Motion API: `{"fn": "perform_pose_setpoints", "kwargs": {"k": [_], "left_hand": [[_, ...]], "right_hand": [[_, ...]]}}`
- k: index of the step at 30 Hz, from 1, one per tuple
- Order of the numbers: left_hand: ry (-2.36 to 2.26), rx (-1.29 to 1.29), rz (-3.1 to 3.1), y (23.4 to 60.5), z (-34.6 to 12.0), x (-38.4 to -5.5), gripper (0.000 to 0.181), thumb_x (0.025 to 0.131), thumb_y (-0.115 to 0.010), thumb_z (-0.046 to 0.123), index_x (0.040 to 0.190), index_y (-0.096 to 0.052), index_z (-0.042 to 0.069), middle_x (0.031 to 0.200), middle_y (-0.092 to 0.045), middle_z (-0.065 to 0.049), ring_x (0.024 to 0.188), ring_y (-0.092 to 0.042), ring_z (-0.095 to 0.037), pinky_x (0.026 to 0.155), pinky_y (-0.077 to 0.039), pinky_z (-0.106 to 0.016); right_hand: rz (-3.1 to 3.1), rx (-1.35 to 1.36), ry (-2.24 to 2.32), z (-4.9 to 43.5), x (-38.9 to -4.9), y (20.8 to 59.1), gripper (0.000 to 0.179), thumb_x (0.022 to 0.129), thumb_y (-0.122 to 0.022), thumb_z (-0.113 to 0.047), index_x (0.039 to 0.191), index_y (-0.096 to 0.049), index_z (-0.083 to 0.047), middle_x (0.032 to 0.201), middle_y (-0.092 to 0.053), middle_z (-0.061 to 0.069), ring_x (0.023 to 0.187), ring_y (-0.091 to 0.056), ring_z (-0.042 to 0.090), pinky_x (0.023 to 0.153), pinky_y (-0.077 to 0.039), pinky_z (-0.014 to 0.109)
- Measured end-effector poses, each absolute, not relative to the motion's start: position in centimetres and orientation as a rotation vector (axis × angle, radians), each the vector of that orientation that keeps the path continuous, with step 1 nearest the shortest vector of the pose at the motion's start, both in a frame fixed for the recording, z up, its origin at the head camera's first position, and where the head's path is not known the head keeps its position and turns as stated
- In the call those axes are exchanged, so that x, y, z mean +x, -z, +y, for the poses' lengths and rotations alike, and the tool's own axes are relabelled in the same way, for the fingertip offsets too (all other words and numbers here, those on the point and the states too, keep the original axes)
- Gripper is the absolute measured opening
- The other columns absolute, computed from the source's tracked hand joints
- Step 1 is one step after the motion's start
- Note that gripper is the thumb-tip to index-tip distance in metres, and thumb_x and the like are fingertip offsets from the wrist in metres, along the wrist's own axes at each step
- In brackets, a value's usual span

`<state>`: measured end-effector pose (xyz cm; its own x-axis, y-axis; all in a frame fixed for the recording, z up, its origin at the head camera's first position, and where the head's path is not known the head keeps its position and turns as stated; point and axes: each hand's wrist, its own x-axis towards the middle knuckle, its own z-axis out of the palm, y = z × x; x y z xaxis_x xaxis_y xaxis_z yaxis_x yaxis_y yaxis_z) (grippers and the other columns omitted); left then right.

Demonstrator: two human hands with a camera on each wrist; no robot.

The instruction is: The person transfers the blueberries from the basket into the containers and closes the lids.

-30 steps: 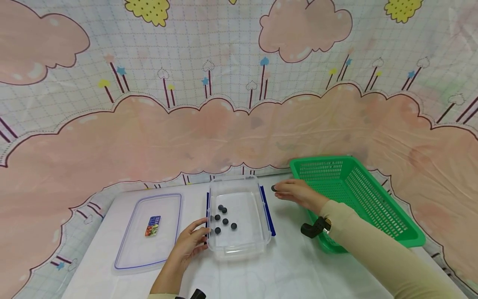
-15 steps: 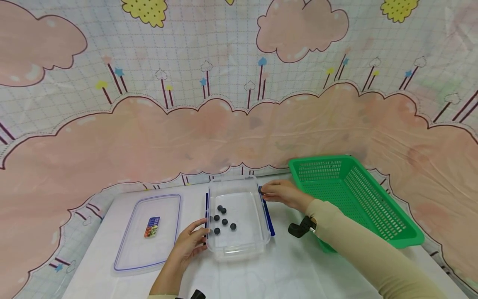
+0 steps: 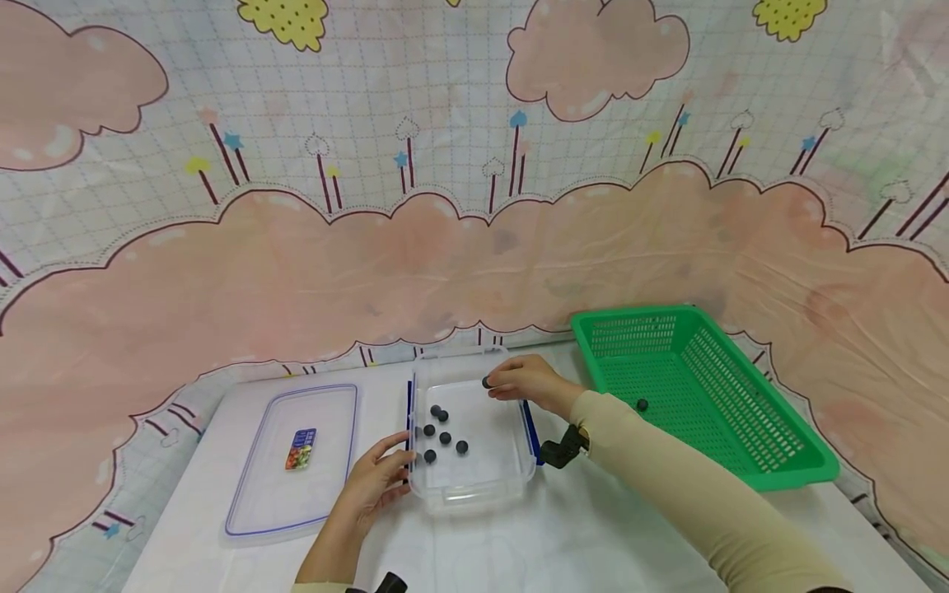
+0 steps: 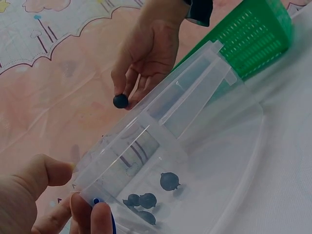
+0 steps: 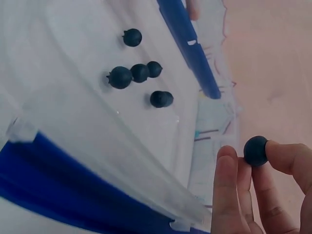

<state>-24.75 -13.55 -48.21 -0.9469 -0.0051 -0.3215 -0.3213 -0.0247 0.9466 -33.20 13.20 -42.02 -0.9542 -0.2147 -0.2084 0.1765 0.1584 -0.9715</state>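
A clear plastic box (image 3: 493,486) with blue side clips stands in the middle of the table in the head view. Several dark blueberries (image 3: 445,438) lie on its floor, toward the left. My left hand (image 3: 378,478) grips the box's left rim beside the blue clip, thumb and fingers at the wall in the left wrist view. Above the far right part of the box, my right hand (image 3: 530,380) pinches one blueberry (image 5: 256,151) between thumb and fingers. The berries show small crowns in the right wrist view.
A green slotted basket (image 3: 764,387) stands to the right, with one blueberry (image 3: 642,404) inside. A clear lid (image 3: 326,494) with a blue seal and a label lies at the left. Behind the table hangs a patterned cloth (image 3: 415,272).
My right hand has moved left with its blueberry, from beside the basket to over the box. The arm's shift uncovers the blueberry in the basket. My left hand stays put.
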Motion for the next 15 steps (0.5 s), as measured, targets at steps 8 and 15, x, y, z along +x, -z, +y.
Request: {"fn": "perform_pose_setpoints", "kwargs": {"k": [8, 15], "left_hand": [[-2.076, -0.342, 2.034, 48.0, -13.5, -24.7, 0.05, 0.088, -0.064, 0.01, 0.136, -0.055, 0.003, 0.08, -0.06, 0.0, 0.071, -0.055, -0.012, 0.062, -0.054, -0.024], [-2.069, -0.344, 2.032, 48.3, -13.4, -24.6, 0.05, 0.088, -0.065, 0.011, 0.136, -0.055, 0.005, 0.081, -0.061, 0.0, 0.072, -0.054, -0.012, 0.063, -0.054, -0.024]], "right_hand": [[2.206, 0.053, 1.744, 10.7, -33.7, 41.7, 0.023, 0.09, -0.065, 0.001, 0.11, -0.067, 0.011, 0.103, -0.071, 0.021, 0.081, -0.071, 0.018, 0.082, -0.058, 0.032], [2.345, 0.111, 1.611, 9.1, -34.2, 42.8, 0.02, 0.089, -0.069, -0.003, 0.107, -0.072, 0.005, 0.099, -0.073, 0.015, 0.077, -0.069, 0.014, 0.082, -0.058, 0.031]]}}
